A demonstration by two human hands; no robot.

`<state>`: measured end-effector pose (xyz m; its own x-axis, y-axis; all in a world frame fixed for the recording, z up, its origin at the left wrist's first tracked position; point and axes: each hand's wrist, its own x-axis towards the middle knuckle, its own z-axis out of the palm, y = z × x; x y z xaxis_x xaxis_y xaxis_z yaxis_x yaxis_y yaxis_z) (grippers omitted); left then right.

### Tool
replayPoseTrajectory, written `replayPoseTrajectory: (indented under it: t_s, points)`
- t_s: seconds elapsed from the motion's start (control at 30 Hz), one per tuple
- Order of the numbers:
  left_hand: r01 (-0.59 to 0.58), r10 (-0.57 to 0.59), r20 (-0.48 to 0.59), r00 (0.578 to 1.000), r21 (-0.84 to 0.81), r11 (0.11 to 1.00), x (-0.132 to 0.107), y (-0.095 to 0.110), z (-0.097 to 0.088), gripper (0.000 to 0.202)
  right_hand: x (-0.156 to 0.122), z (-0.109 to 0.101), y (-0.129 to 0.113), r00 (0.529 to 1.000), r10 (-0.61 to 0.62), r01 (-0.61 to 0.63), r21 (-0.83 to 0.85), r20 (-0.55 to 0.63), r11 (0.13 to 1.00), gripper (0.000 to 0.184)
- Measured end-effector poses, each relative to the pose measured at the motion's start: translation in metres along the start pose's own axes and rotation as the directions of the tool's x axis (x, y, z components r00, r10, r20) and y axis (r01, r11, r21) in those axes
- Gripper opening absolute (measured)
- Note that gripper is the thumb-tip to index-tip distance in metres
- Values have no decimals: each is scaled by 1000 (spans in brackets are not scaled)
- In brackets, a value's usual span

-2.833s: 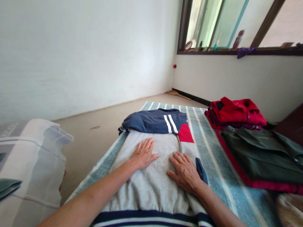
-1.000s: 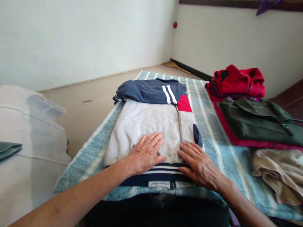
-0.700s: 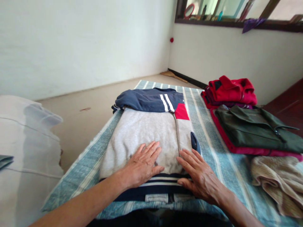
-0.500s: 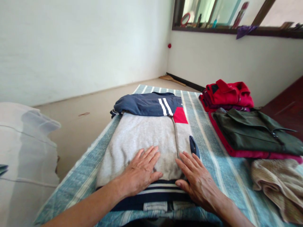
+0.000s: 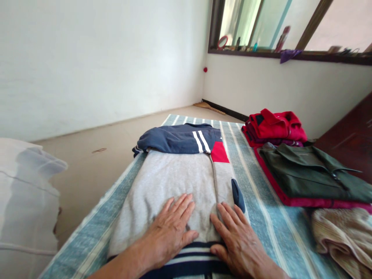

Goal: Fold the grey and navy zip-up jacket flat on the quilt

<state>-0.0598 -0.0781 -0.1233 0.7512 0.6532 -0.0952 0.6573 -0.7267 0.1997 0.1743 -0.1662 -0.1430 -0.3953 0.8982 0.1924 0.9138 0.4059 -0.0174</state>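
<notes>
Head view, looking forward and down: my two bare hands lie flat on a folded grey fleece zip jacket (image 5: pixel 171 182), palms down and fingers spread. Neither grip is clamped on anything; each is open and pressing on the cloth. The left grip (image 5: pixel 170 244) rests on the lower part of the jacket, just left of its zipper (image 5: pixel 214 182). The right grip (image 5: pixel 236 246) sits just right of that zipper, its fingertips (image 5: pixel 221 211) almost on the zipper line and near a navy pocket edge (image 5: pixel 238 195). A small gap separates the two grips.

The jacket lies directly under both grips, squared up along the middle of a blue-and-white striped mat (image 5: pixel 261 221). A navy-and-white striped hem (image 5: pixel 186 263) shows just under my hands. At the far end, a navy sleeve with white stripes (image 5: pixel 174 140) is folded across the top, beside a red panel (image 5: pixel 219 152).

To the right on the mat are a stack of red garments (image 5: pixel 274 126), a folded dark green jacket with crimson trim (image 5: pixel 302 174) and a crumpled beige knit cloth (image 5: pixel 341 240). A white cloth bundle (image 5: pixel 26 193) sits off the mat on the left, on a tan floor (image 5: pixel 101 131).
</notes>
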Motion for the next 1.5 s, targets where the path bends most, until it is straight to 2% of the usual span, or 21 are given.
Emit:
replayPoseTrajectory:
  t_s: [0.13,0.27,0.37,0.5,0.6,0.67,0.73,0.77,0.8,0.83,0.87,0.93,0.97,1.03,1.07,1.13,1.27,1.33,1.5]
  points:
    - [16,-16,15,1000,-20,1000,-1,1,-3,62,1,3,2,998,-35,32,-55,-55,998,63]
    - [9,-10,-18,1000,-55,998,-1,-1,1,61,1,9,3,984,-84,66,-117,-157,991,62]
    - [14,-14,-8,1000,-85,996,-3,0,1,62,1,15,5,963,-127,93,-149,-238,984,60]
    - [26,-25,9,1000,-152,988,-10,4,-11,60,3,21,15,917,-224,162,-204,-330,965,59]
    - [0,-23,-83,996,-272,962,-15,-2,-28,56,7,19,27,873,-311,220,-267,-375,938,56]
    - [-6,-87,-221,971,-387,922,-15,-15,-43,53,12,13,34,852,-348,243,-295,-390,924,55]
    - [16,-253,-363,897,-544,839,-11,-37,-60,47,19,3,40,844,-360,249,-304,-399,920,56]
    - [33,-378,-404,833,-645,763,-8,-51,-68,43,23,-2,41,841,-357,243,-306,-407,921,56]
    - [53,-509,-381,772,-759,649,-4,-65,-76,38,28,-7,43,840,-348,233,-304,-415,924,55]
    - [62,-628,-313,713,-863,501,1,-81,-82,31,32,-11,44,842,-334,218,-299,-424,929,54]
    - [59,-705,-208,679,-941,334,6,-96,-87,25,37,-14,45,846,-315,202,-289,-431,936,53]
    - [1,-801,2,599,-1000,-3,15,-126,-92,18,47,-15,47,869,-263,168,-252,-419,953,51]
    - [-47,-836,95,541,-989,-142,19,-139,-92,15,53,-13,48,885,-230,147,-226,-405,963,50]
    - [-155,-854,232,467,-929,-337,26,-163,-90,15,66,-6,50,918,-150,93,-168,-368,981,49]
    - [-201,-851,273,449,-897,-393,30,-172,-88,18,73,-2,51,934,-111,68,-135,-340,988,48]
    - [-259,-844,306,440,-857,-446,35,-186,-84,25,88,4,53,961,-38,21,-62,-276,998,46]
    - [-323,-834,312,456,-814,-482,46,-201,-81,29,122,9,61,984,71,-64,51,-165,997,44]
    - [-362,-835,316,451,-790,-495,51,-205,-82,28,140,10,69,986,100,-90,74,-137,993,44]
    - [-417,-852,357,383,-756,-504,68,-215,-83,18,187,12,91,984,171,-165,109,-41,980,53]
